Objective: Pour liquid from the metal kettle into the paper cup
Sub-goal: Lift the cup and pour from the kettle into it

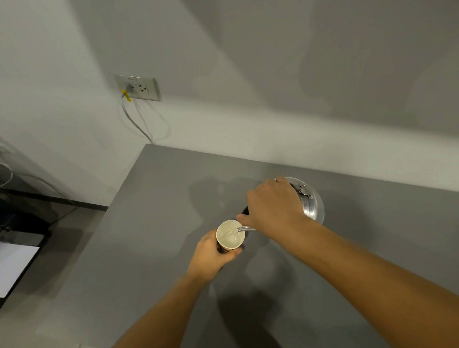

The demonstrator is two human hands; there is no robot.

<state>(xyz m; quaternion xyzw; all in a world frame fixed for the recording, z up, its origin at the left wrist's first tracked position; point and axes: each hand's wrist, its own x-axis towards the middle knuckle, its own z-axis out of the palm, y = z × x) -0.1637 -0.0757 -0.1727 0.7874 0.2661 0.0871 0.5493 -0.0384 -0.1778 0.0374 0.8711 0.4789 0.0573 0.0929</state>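
Observation:
A white paper cup [229,239] stands on the grey table [152,228], its mouth facing up. My left hand [213,255] is wrapped around its side from the left. The shiny metal kettle [311,204] is held above the table just right of the cup and tilted toward it. My right hand [271,206] grips the kettle's handle and hides much of its body. The thin spout [244,228] reaches over the cup's rim, and a clear stream runs from it into the cup.
A wall rises right behind the table. A socket [138,87] with a plugged-in cable [135,120] sits on the wall at the left. Past the table's left edge are dark equipment and a white sheet [10,262] lower down.

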